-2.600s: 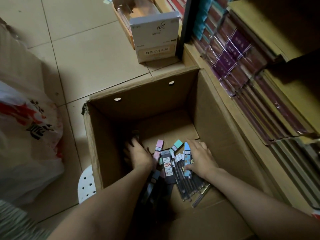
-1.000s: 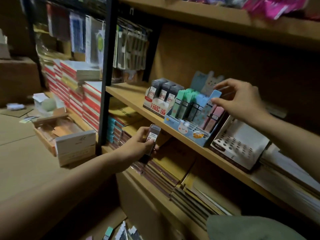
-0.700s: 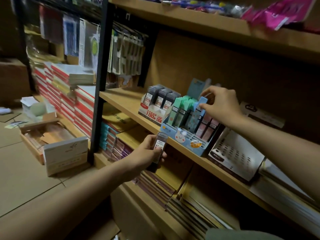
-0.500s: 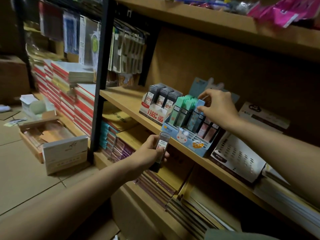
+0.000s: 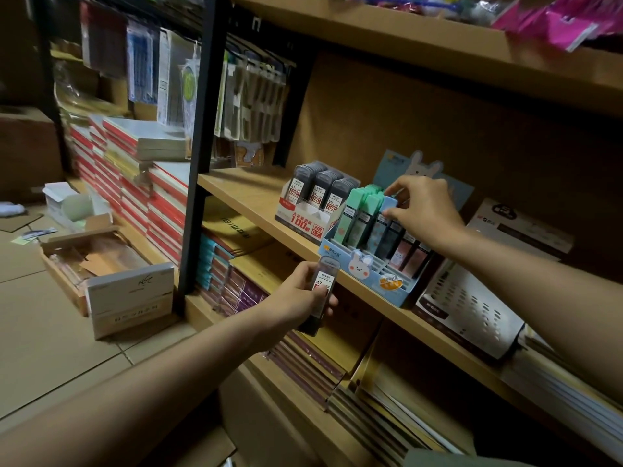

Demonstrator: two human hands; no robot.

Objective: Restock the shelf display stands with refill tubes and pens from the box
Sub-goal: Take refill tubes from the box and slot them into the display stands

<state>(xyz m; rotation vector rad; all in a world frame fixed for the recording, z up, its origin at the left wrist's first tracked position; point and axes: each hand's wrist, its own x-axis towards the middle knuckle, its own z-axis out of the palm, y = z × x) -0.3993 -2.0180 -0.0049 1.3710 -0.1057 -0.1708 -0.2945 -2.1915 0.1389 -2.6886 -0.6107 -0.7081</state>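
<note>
- Our right hand pinches a blue tube, seating it in the bunny stand on the shelf.
- Our left hand grips a dark tube below the shelf edge.
- Next, we judge: it belongs in the white stand, upright.

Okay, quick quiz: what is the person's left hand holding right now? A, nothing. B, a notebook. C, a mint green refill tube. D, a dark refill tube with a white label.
D: the left hand grips a dark refill tube with a white label, held below the shelf edge.
</note>
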